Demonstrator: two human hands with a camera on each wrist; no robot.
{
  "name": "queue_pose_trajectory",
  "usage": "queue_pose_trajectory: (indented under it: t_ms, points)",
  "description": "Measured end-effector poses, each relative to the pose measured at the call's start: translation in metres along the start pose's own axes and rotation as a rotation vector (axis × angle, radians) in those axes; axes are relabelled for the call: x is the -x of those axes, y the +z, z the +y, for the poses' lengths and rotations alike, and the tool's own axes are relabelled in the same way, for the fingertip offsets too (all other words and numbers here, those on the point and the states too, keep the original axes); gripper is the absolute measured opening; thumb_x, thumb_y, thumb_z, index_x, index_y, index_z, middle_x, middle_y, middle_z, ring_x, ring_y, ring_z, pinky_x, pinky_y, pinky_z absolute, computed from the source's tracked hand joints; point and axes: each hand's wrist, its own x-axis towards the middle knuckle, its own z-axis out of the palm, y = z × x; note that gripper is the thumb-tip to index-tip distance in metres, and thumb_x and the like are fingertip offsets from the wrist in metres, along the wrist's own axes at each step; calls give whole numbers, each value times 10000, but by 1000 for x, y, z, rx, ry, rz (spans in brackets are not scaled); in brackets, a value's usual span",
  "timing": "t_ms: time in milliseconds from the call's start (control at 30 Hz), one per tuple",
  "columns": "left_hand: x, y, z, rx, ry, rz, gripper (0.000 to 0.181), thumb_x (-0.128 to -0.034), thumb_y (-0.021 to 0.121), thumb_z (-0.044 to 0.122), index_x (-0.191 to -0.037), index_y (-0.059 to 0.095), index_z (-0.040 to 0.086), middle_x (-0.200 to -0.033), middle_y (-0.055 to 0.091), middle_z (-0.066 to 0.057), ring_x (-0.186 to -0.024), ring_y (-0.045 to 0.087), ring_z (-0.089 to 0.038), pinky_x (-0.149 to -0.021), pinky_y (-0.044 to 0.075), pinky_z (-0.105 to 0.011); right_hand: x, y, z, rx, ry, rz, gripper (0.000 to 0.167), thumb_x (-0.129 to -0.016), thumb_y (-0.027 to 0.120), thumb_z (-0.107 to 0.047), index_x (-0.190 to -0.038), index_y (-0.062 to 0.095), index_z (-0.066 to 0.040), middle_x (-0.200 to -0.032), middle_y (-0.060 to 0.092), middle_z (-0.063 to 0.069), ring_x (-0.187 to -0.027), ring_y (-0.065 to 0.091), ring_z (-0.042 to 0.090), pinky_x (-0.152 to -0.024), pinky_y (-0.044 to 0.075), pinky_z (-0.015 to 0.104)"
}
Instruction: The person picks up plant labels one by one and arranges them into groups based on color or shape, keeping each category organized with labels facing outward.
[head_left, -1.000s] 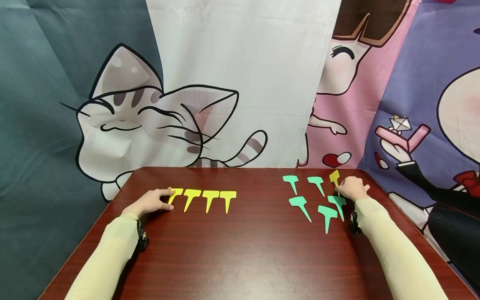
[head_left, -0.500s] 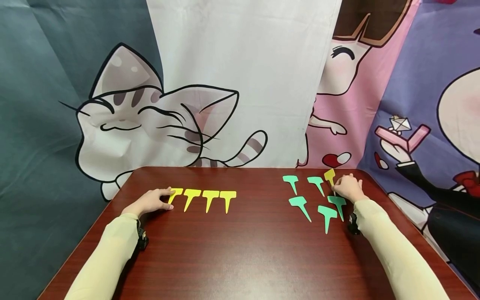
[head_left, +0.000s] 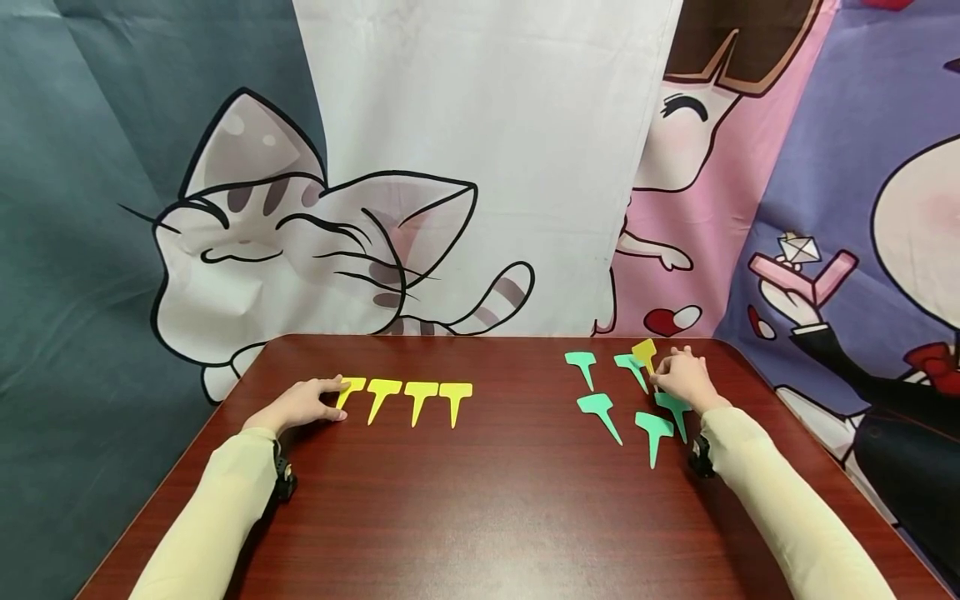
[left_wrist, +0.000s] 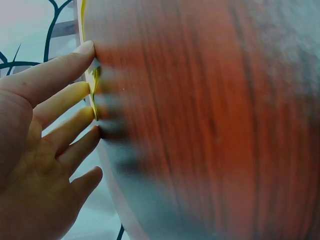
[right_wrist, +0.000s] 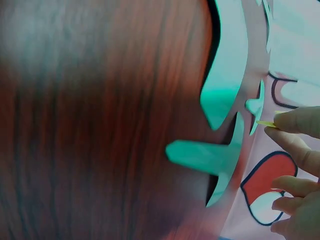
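My left hand (head_left: 302, 404) rests on the table at left, fingers fairly straight, touching the leftmost yellow T-shaped plant label (head_left: 354, 384). The left wrist view shows its fingertips against the label's thin edge (left_wrist: 95, 95). In line to its right lie three more yellow labels (head_left: 422, 389). At the far right, my right hand (head_left: 686, 379) pinches another yellow plant label (head_left: 644, 351) by its stem between thumb and finger, above the table, head upward. In the head view it partly covers a green label (head_left: 627, 361). The right wrist view shows only its stem tip (right_wrist: 266, 123).
Several green T-shaped labels lie at the table's right, among them a back one (head_left: 580, 358), a middle one (head_left: 596, 403) and a front one (head_left: 652, 427). Another green label (head_left: 672, 403) lies under my right wrist. A printed cloth (head_left: 480, 100) hangs behind the table (head_left: 480, 508).
My right hand has moved left with the yellow label, from the table's right side to over a back-row green label. The left hand has not moved.
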Motion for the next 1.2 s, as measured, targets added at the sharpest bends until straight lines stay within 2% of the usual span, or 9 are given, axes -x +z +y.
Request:
queue_pose_trajectory:
  t_ms: [167, 400, 733, 1200]
  points:
    - [0, 0, 0, -7, 7, 2, 711, -832, 711, 356, -1423, 442, 63, -1525, 283, -188, -1384, 189, -492, -1065, 231, -646, 2, 2, -12, -35, -37, 24, 189, -819, 646, -133, -671, 662, -17, -1312, 404, 437, -1328, 178, 608, -1019, 82, 759]
    - [0, 1, -1, -6, 11, 1, 711, -832, 712, 352, -1422, 442, 60, -1523, 284, -190, -1385, 188, -491, -1067, 228, -644, 3, 8, -27, -50, -78, 29, 224, -815, 656, -116, -607, 629, -36, -1334, 396, 424, -1351, 175, 576, -1027, 82, 753]
    - [-1, 0, -1, 1, 9, -1, 699, -836, 712, 337, -1421, 445, 63, -1526, 278, -190, -1387, 183, -488, -1069, 230, -640, 4, 14, -52, -84, -138, 40, 164, -795, 676, -99, -648, 634, -40, -1349, 380, 429, -1327, 184, 609, -1042, 113, 731]
    - [-1, 0, -1, -2, 17, 1, 704, -835, 710, 342, -1420, 443, 55, -1522, 282, -198, -1384, 192, -490, -1068, 233, -640, 8, 40, -88, -125, -203, 15, 193, -796, 675, -104, -614, 626, -64, -1349, 422, 389, -1349, 227, 557, -1064, 149, 700]
